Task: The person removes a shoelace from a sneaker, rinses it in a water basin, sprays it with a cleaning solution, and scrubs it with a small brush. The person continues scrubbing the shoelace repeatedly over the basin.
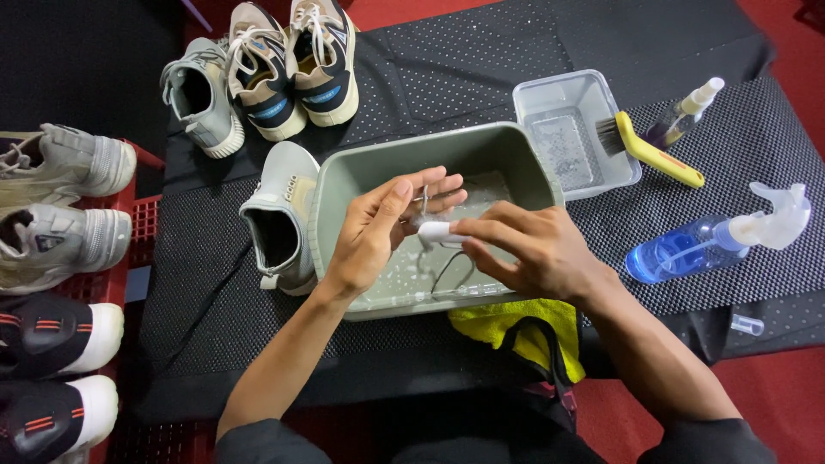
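While both hands work over the grey-green plastic wash basin [344, 185], most of the footwear around it looks untouched or already set aside, so I judge the cleaning to be in an early or middle stretch.

Far left of the basin, two pale grey sneakers [60, 202] and two black-and-white shoes with red marks [51, 369] sit on a red plastic crate [146, 223]. Behind the basin's left corner stand a grey sneaker [202, 94] and a pair of tan, black and blue sneakers [292, 60]. One light grey knit shoe without laces [279, 215] lies touching the basin's left wall.

Over the basin, the left hand [378, 232] is half curled, fingers pinching something thin; whether that is a lace end I cannot tell. The right hand [528, 249] is closed round a small white object [435, 232], perhaps a piece of soap or a lace bundle. Dark thin laces [451, 271] trail in the shallow foamy water below.

Just in front of the basin lies a yellow cloth [507, 331]. Right of it are a clear plastic tray [571, 129], a yellow-handled brush [649, 150], a small spray bottle [683, 116] and a blue-liquid trigger bottle [705, 245], all on the black dotted mat [481, 60].

The laces seem under way; the shoes themselves appear left to do.
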